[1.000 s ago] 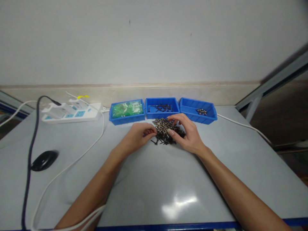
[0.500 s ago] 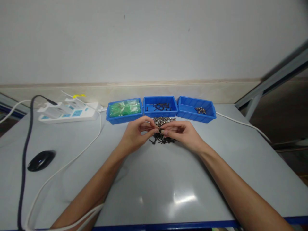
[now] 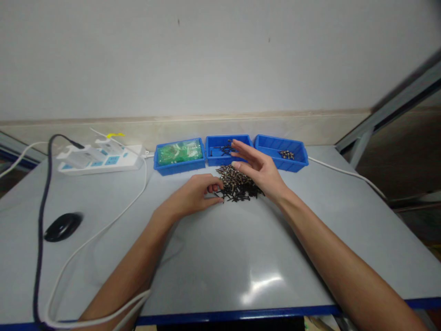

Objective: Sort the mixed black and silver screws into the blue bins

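A pile of small screws [image 3: 237, 180] lies on the table, silvery ones at the back and black ones [image 3: 241, 192] in front. At the pile's left edge is my left hand [image 3: 196, 195], thumb and fingers apart around a few black screws, with no firm hold visible. My right hand [image 3: 260, 170] is raised over the pile's right side. Its fingers are stretched out and reach over the middle blue bin [image 3: 217, 162], where black screws [image 3: 225, 150] lie. Nothing is clearly held in it; a dark bit shows just beyond its fingertips.
A left blue bin [image 3: 179, 168] holds green bagged items [image 3: 179, 152]; a right blue bin [image 3: 289, 166] holds a few silvery screws [image 3: 286, 154]. A power strip [image 3: 103, 166], a black mouse [image 3: 64, 227] and cables [image 3: 99, 234] are on the left. A wall stands behind.
My hands were together over the pile, fingertips pinched. They have since parted: the right moved up to the middle bin and spread its fingers, the left moved slightly left and down and loosened.
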### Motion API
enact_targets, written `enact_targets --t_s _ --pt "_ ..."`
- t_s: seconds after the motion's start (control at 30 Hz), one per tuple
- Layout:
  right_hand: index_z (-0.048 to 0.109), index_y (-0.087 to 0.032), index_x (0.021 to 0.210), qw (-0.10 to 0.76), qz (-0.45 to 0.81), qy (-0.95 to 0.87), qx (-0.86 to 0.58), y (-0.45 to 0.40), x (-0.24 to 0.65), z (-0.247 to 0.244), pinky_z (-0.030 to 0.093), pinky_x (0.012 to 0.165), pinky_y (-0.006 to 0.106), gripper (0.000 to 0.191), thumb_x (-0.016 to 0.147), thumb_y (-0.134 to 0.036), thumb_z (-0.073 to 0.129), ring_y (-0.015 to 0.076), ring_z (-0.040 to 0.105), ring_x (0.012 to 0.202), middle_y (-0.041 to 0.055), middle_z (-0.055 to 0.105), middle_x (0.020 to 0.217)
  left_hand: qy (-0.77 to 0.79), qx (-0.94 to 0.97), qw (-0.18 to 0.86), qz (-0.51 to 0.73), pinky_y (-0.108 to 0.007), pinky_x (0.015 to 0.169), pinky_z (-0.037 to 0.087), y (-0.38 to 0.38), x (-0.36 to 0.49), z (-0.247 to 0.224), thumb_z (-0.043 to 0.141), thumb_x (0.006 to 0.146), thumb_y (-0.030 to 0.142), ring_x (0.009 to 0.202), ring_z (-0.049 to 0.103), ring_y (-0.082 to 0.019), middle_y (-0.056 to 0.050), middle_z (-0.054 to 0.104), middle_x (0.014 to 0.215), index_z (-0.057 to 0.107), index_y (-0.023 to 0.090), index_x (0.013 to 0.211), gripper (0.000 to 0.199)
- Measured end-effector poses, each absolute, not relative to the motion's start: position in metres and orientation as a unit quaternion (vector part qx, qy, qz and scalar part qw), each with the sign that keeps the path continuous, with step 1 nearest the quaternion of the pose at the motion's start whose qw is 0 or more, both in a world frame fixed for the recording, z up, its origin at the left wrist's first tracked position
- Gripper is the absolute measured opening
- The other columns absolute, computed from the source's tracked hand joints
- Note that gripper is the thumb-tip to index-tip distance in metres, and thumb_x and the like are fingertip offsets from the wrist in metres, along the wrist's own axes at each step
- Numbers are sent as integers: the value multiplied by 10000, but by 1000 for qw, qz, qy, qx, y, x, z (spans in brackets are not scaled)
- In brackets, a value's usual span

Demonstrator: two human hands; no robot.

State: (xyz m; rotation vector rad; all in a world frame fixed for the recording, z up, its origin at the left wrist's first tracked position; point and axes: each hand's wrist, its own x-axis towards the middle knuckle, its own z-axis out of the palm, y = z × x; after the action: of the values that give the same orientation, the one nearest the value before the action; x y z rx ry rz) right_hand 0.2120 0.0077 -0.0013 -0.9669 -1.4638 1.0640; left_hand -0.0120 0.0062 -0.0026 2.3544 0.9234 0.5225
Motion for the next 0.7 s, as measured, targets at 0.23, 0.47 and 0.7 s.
enact_targets --t_s 0.23,0.47,0.7 --pt "678 -267 1248 536 393 -609 -432 -4 220 -12 571 966 454 432 835 -368 754 246 694 1092 86 694 1313 358 870 275 199 -236 642 459 8 -11 -9 709 816 137 644 616 -136 -10 697 731 724 164 862 55" --pt "734 -225 1068 557 408 -554 -466 -9 232 -8 599 853 397 292 807 -349 780 193 735 821 67 786 1029 380 839 280 272 -261 695 553 7 -8 -11 721 824 135 685 727 -172 -44 798 794 802 184 852 99" --pt "749 -203 1015 540 404 -564 -476 -9 234 -6 584 741 330 223 826 -322 753 162 706 719 41 769 871 410 739 399 355 -300 813 629 4 -2 -6 711 879 275 844 786 -211 -62 814 942 758 167 972 150"
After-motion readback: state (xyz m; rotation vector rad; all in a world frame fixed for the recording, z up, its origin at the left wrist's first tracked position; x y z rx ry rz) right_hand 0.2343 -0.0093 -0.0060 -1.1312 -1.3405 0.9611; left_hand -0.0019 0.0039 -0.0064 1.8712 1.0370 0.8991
